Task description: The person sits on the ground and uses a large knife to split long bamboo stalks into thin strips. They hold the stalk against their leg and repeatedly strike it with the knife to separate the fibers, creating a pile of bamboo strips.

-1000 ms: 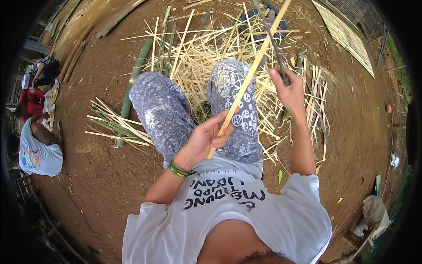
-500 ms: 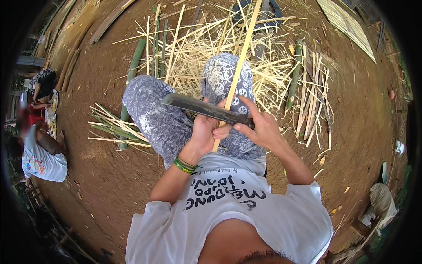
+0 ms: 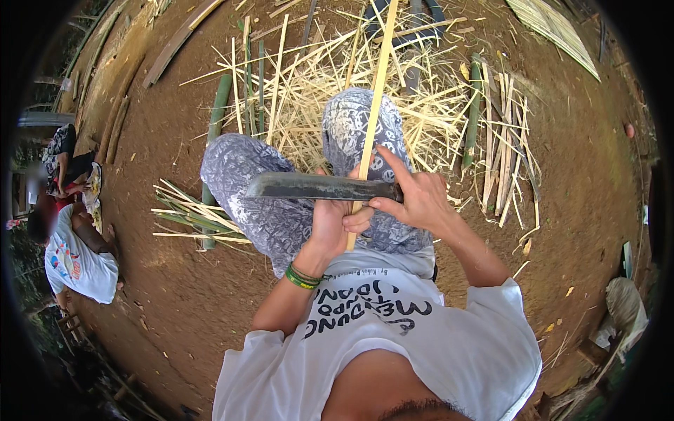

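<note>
One knife, with a dark and broad blade, lies crosswise in front of the person, its tip to the left. The right grip is closed around the knife at its handle end; the handle is mostly hidden, and one finger is stretched past the blade. The left grip is on the near side of the knife, with its fingers clamped on one strip, which is pale and narrow. This strip passes behind the knife, close to the handle end, and continues far beyond it. Whether the edge touches the strip, I cannot tell.

Beyond the knife rise two knees. Farther beyond it spreads one pile of pale pieces, too many for counting. Of green poles I count two: the left pole beyond the knife to the left, the right pole beyond it to the right. One small bundle is left of the knife. At the far side from the knife there are one black ring and, to the right, one pale panel. Well left of the knife are at least two other people.
</note>
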Tool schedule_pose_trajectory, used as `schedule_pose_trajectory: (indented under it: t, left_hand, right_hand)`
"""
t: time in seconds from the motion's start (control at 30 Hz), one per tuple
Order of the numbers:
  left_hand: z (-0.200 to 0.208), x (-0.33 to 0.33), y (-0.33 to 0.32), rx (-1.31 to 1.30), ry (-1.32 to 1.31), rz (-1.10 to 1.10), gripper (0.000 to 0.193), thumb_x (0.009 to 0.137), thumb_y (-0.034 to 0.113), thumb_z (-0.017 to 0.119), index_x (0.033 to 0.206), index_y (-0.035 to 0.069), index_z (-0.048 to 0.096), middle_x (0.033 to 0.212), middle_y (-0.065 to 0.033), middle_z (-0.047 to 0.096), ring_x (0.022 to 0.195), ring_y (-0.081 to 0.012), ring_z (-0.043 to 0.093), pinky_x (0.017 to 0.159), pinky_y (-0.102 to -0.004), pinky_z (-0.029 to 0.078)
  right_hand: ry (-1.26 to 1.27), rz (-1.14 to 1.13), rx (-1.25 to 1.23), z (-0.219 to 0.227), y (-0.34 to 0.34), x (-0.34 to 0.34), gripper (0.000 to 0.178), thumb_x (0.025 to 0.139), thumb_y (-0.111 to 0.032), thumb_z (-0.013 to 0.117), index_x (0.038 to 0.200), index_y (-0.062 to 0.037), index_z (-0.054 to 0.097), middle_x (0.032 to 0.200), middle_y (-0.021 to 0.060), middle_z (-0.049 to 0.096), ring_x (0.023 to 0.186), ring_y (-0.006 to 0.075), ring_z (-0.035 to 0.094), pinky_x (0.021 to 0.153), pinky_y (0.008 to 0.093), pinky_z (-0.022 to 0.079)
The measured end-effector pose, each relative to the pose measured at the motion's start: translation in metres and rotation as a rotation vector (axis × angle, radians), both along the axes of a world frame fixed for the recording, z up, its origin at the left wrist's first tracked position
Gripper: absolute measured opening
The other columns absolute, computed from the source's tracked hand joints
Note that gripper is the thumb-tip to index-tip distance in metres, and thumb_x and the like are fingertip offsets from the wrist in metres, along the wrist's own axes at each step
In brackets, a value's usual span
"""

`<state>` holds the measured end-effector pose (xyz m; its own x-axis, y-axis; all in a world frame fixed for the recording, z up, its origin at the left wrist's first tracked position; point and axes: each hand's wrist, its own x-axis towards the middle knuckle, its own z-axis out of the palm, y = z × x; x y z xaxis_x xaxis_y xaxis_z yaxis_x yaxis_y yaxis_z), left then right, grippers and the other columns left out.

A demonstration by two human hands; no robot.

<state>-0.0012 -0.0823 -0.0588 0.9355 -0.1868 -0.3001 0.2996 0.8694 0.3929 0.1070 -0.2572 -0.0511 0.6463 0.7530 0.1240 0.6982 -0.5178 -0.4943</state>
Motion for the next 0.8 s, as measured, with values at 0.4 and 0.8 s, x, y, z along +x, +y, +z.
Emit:
schedule_pose_trajectory:
  t: [0.4,0.8]
  left_hand:
    - [0.027,-0.013,0.002,0.157,0.079,-0.003,0.074,0.103,0.067,0.016,0.155,0.018,0.034,0.090,0.0003,0.042,0.052,-0.0028,0.022,0.045,-0.0179,0.019]
    - [0.023,-0.067,0.009,0.229,0.183,-0.139,0.049,0.110,0.033,0.030,0.158,0.022,0.027,0.088,0.0012,0.042,0.051,-0.0008,0.023,0.044,-0.0152,0.019]
  right_hand:
    - [-0.141,-0.016,-0.058,0.006,-0.003,0.024,0.090,0.078,-0.082,0.058,0.144,-0.0212,0.050,0.045,0.0066,0.051,0.040,0.0289,0.057,0.042,0.0441,0.039]
    - [0.088,-0.581,-0.062,-0.004,-0.065,0.128,0.073,0.094,-0.070,0.048,0.138,-0.0119,0.057,0.053,0.0009,0.056,0.044,0.0151,0.052,0.043,0.0344,0.042]
